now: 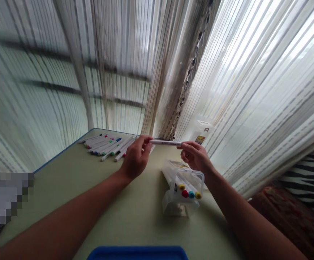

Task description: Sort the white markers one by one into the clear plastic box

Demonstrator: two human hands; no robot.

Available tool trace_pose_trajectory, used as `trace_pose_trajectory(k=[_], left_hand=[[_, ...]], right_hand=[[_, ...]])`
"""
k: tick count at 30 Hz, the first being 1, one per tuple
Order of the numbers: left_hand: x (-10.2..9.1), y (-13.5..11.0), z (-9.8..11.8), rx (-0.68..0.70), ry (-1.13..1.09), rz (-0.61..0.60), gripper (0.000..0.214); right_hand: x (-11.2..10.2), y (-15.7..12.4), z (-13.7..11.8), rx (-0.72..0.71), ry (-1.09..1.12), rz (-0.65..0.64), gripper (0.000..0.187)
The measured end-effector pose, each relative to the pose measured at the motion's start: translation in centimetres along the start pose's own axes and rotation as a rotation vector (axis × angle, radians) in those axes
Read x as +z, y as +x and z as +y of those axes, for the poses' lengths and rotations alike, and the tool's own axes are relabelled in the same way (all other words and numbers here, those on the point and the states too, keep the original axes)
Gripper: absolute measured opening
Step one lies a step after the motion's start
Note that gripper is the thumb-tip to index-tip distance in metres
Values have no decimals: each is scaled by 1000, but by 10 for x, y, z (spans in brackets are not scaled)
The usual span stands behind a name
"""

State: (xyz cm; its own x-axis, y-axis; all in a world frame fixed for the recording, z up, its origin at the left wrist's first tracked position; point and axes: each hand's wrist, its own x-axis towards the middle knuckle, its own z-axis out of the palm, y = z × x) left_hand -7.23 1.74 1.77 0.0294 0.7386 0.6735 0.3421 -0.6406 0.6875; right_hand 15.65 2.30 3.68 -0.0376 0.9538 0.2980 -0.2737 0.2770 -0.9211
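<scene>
My left hand [136, 157] and my right hand [196, 155] hold a white marker [165, 143] level between them, above the green table [91, 187]. Each hand pinches one end with its fingertips. Just below my right hand lies a clear plastic marker case [182, 189], open toward me, with several markers inside showing yellow, red and blue caps. Beyond my left hand a row of several white markers [108, 144] with coloured caps lies on the table near its far edge.
Sheer striped curtains [227, 72] hang close behind the table. A clear packet with a label [202, 133] stands by the curtain. A blue object's edge [137, 252] shows at the bottom. A zebra-patterned cushion [308, 177] lies to the right.
</scene>
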Motion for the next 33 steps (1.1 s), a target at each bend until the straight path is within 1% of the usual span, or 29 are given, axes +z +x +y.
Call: trace_pose_trajectory(k=[6, 12, 26, 29, 33], left_hand=[[-1, 0, 1, 0, 10, -4, 24], [-1, 0, 0, 0, -31, -10, 28], [-1, -1, 5, 23, -28, 26, 23], [0, -1, 3, -1, -73, 25, 26], [2, -1, 0, -48, -232, 26, 29]], right_hand=[[0, -1, 0, 8, 1, 17, 20], [-1, 0, 0, 15, 12, 16, 20], [-2, 0, 1, 38, 44, 11, 20], [-2, 0, 1, 41, 48, 9, 19], [-2, 1, 0, 43, 55, 17, 20]])
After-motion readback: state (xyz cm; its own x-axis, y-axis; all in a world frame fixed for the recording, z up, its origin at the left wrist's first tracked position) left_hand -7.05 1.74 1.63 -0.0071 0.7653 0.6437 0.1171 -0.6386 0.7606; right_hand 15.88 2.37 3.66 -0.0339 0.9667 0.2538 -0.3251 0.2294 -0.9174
